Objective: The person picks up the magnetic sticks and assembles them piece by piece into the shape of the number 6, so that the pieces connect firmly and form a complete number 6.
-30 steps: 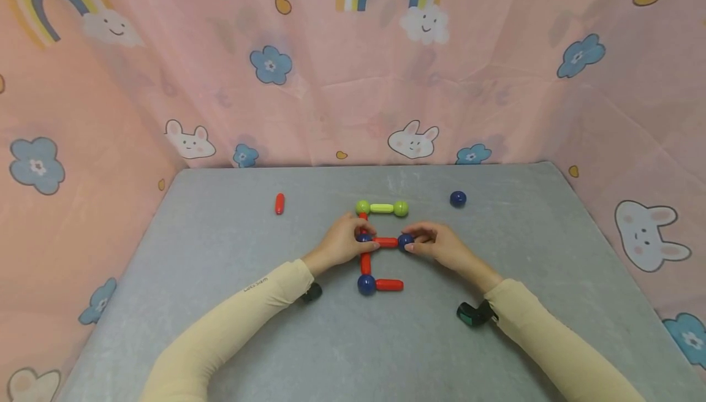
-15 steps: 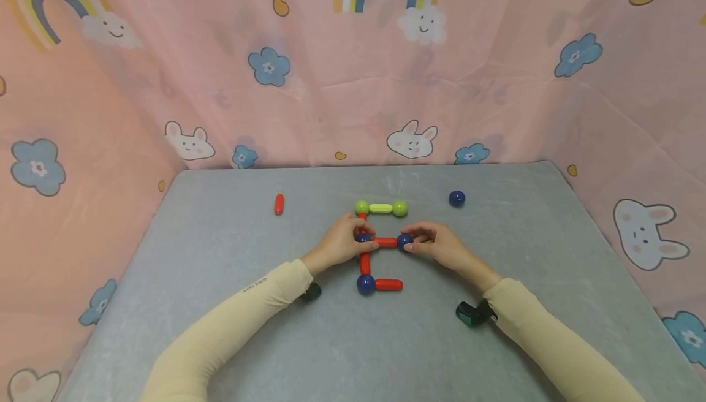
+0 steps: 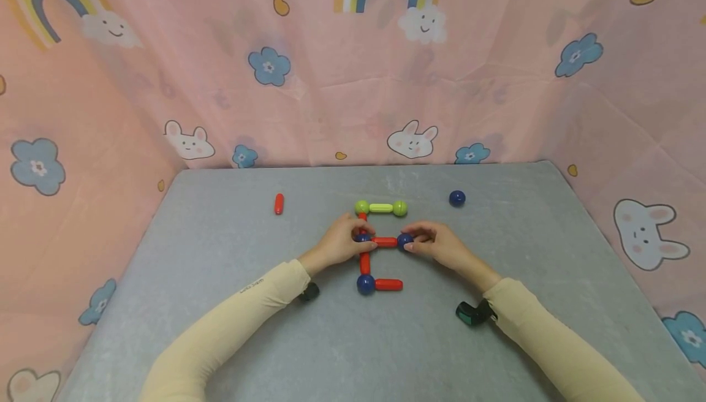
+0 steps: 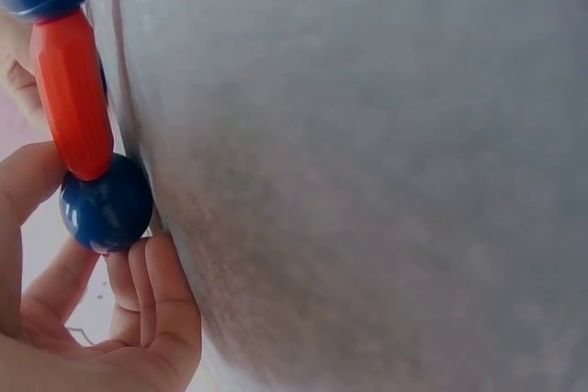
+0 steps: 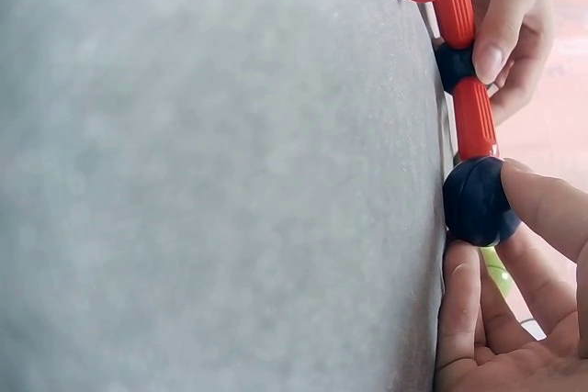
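Note:
Magnetic rods and balls lie joined on the grey table in an E-like shape. My left hand (image 3: 341, 240) pinches the middle blue ball (image 4: 108, 207) between thumb and fingers, where the upper and lower red rods meet. From it a red rod (image 3: 385, 242) runs right to another blue ball (image 3: 405, 241), which my right hand (image 3: 441, 246) pinches. Along the top, a green rod (image 3: 381, 208) sits between two green balls (image 3: 361, 207). At the bottom, a blue ball (image 3: 366, 284) bears a red rod (image 3: 389, 285) whose right end is free. The left fingers partly hide the upper red rod.
A loose red rod (image 3: 279, 204) lies at the back left of the table (image 3: 220, 230). At the back right sits a loose blue ball (image 3: 457, 198). A pink patterned cloth (image 3: 325, 95) hangs behind and along both sides.

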Available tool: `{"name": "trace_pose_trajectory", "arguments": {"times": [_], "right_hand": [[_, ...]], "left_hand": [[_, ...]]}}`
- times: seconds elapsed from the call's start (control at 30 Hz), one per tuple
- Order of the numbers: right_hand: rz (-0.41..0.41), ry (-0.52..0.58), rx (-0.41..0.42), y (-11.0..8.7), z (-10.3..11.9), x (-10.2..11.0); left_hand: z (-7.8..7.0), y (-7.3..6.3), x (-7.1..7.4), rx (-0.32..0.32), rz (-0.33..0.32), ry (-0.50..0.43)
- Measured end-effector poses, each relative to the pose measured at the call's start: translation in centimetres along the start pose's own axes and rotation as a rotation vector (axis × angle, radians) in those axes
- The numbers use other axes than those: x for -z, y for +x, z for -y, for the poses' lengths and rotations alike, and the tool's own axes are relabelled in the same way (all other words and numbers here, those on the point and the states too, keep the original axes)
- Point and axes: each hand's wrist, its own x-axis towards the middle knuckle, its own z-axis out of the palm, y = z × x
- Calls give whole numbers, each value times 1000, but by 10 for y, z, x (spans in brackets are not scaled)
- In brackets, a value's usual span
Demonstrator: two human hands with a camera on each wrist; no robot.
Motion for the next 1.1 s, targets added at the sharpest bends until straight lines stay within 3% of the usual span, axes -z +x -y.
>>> {"name": "trace_pose_trajectory", "arguments": {"times": [0.3, 0.6, 1.1], "right_hand": [[3, -10, 2, 1, 0, -1], [3, -6, -16, 3, -1, -1], [128, -2, -81, 17, 1, 16]], "left_hand": [[2, -4, 2, -26, 3, -18], [0, -4, 1, 0, 5, 4], [1, -8, 0, 7, 13, -34]]}}
